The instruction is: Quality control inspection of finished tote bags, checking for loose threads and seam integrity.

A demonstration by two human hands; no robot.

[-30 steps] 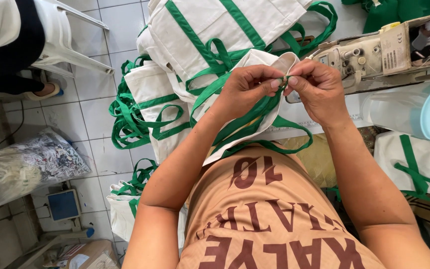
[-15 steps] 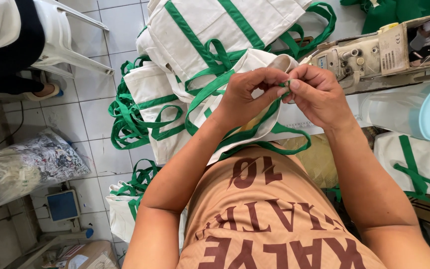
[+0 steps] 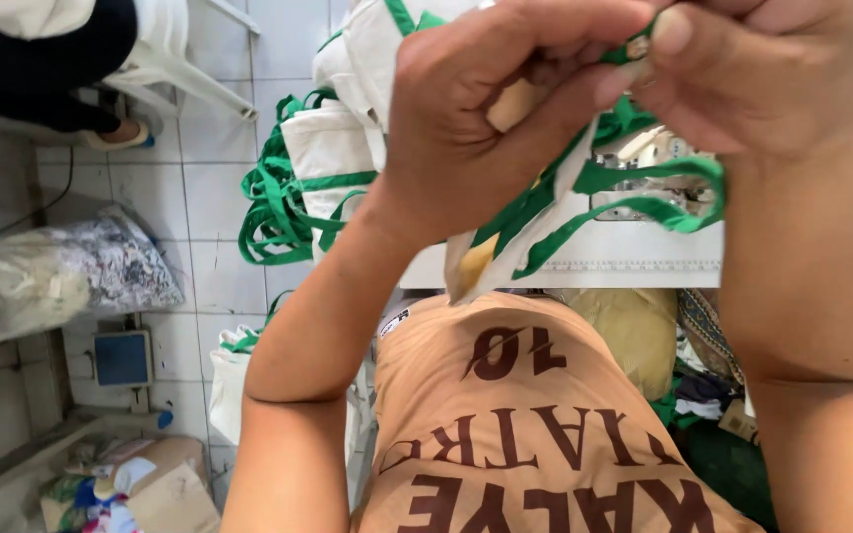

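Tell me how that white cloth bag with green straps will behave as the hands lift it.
Probably floppy: the white cloth bag hangs in a limp fold below the left hand, and its green straps droop in loose loops. Likely light, since the left hand and right hand hold it up by fingertip pinches. Unlikely to slip; the fabric bunches in the grip.

Left hand [image 3: 486, 118] and right hand [image 3: 752, 79] pinch a green-strapped cloth bag [image 3: 545, 212].

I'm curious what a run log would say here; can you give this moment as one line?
left hand: grips cream bag | right hand: pinches green strap | floor: bag pile
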